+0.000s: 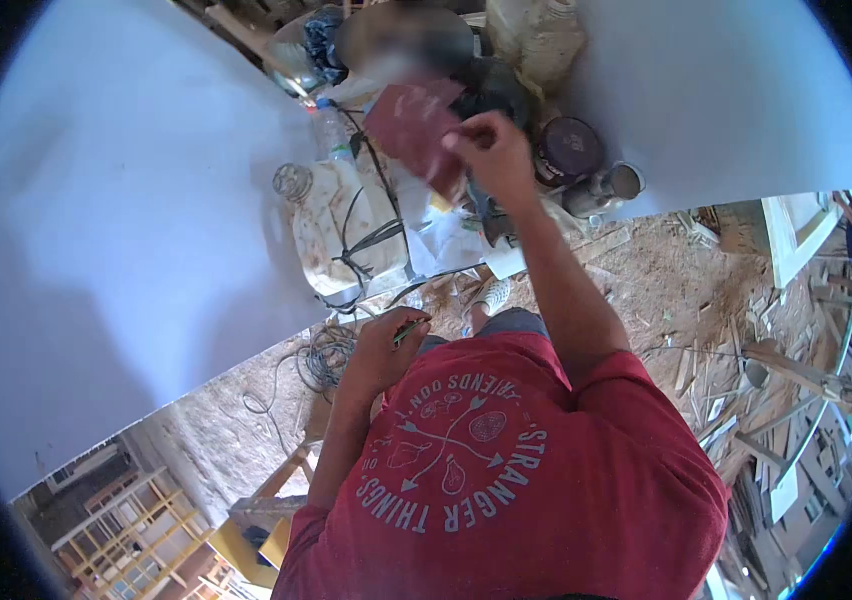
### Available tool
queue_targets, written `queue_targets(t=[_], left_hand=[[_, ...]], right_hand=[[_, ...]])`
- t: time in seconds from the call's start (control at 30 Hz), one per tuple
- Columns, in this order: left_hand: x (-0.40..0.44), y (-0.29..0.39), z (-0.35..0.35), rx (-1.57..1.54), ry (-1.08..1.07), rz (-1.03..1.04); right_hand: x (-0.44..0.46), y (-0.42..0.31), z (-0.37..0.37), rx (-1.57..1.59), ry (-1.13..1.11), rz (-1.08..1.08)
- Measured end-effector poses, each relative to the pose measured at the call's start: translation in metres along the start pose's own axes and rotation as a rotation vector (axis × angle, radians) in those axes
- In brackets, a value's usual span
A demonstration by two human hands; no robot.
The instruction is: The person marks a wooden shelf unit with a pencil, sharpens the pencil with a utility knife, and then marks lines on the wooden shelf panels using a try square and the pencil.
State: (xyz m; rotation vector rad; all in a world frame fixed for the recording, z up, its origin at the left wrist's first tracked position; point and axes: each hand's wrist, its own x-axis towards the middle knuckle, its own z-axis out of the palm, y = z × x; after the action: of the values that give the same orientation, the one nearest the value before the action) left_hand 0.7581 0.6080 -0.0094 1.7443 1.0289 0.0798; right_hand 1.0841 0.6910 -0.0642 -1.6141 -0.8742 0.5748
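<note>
My right hand [498,160] reaches over the cluttered surface, pinching the edge of a dark red sheet [408,130] that looks like sandpaper. The sheet hangs slightly bent above the clutter. Beside my body, my left hand [386,348] is curled around something small and greenish that I cannot make out. A stained white plastic jug [331,215] with dark cord over it stands at the left of the clutter. Right of my right hand are a dark round-lidded can [569,150] and a metal can [618,185].
Large white panels [126,230] flank the clutter on both sides. A clear plastic bottle [334,130] stands behind the jug. Coiled cable [321,360] lies on the dirt floor. Wood scraps [786,440] are piled at the right, and wooden frames [126,530] stand lower left.
</note>
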Motion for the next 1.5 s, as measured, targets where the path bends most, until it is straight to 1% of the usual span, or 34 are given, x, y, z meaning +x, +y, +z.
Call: queue_targets(t=[0.07, 0.13, 0.23, 0.33, 0.43, 0.53, 0.57, 0.63, 0.67, 0.77, 0.83, 0.87, 0.9, 0.97, 1.07, 1.17, 1.23, 1.27, 1.3, 1.37, 1.47, 1.5], left_hand=[[0.003, 0.004, 0.001, 0.015, -0.014, 0.013], [0.009, 0.008, 0.003, 0.041, -0.027, 0.04], [0.013, 0.015, 0.003, 0.035, -0.022, 0.04], [0.017, 0.006, 0.004, 0.072, 0.001, 0.129], [0.022, 0.007, 0.007, 0.027, -0.04, 0.061], [0.029, 0.012, 0.016, 0.066, -0.043, 0.171], [0.031, 0.016, 0.018, 0.087, -0.059, 0.176], [0.035, 0.026, 0.021, 0.129, -0.082, 0.188], [0.036, 0.029, 0.022, 0.126, -0.083, 0.175], [0.038, 0.033, 0.026, 0.126, -0.078, 0.155], [0.04, 0.031, 0.028, 0.136, -0.061, 0.166], [0.041, 0.031, 0.029, 0.146, -0.066, 0.166], [0.041, 0.03, 0.03, 0.155, -0.069, 0.165], [0.041, 0.026, 0.031, 0.162, -0.079, 0.171], [0.041, 0.022, 0.033, 0.168, -0.081, 0.178], [0.036, 0.024, 0.036, 0.166, -0.077, 0.122], [0.033, 0.033, 0.034, 0.129, -0.086, 0.062], [0.033, 0.031, 0.036, 0.121, -0.073, 0.078], [0.032, 0.026, 0.037, 0.114, -0.063, 0.091], [0.031, 0.023, 0.038, 0.111, -0.063, 0.102], [0.032, 0.022, 0.038, 0.13, -0.086, 0.091], [0.032, 0.022, 0.04, 0.142, -0.092, 0.086]], right_hand=[[-0.023, 0.011, 0.018, 0.013, -0.114, -0.052], [-0.047, 0.037, 0.034, -0.021, -0.164, -0.129], [-0.08, 0.045, 0.016, -0.003, -0.165, -0.155], [-0.11, 0.07, -0.029, -0.249, 0.111, -0.03], [-0.132, 0.099, -0.064, -0.673, 0.36, -0.002], [-0.139, 0.118, -0.068, -0.44, 0.139, 0.343], [-0.142, 0.122, -0.067, -0.372, 0.146, 0.369], [-0.141, 0.103, -0.059, -0.232, 0.156, 0.414], [-0.146, 0.091, -0.054, -0.084, 0.193, 0.395], [-0.157, 0.042, -0.042, -0.084, 0.112, 0.225], [-0.16, 0.034, -0.025, -0.096, 0.063, 0.087], [-0.162, 0.03, -0.023, -0.212, -0.056, 0.067], [-0.164, 0.045, -0.009, -0.192, -0.115, 0.015], [-0.165, 0.048, 0.004, -0.193, -0.098, -0.209], [-0.162, 0.049, 0.02, -0.205, -0.181, -0.221], [-0.163, 0.068, 0.019, -0.143, -0.175, -0.274], [-0.165, 0.088, 0.007, -0.165, -0.145, -0.205], [-0.167, 0.097, -0.002, -0.176, -0.13, -0.171], [-0.168, 0.092, -0.017, -0.225, -0.126, 0.017], [-0.157, 0.084, -0.04, -0.266, -0.118, 0.273], [-0.141, 0.095, -0.049, -0.308, 0.041, 0.01], [-0.135, 0.085, -0.051, -0.346, -0.003, -0.059]])
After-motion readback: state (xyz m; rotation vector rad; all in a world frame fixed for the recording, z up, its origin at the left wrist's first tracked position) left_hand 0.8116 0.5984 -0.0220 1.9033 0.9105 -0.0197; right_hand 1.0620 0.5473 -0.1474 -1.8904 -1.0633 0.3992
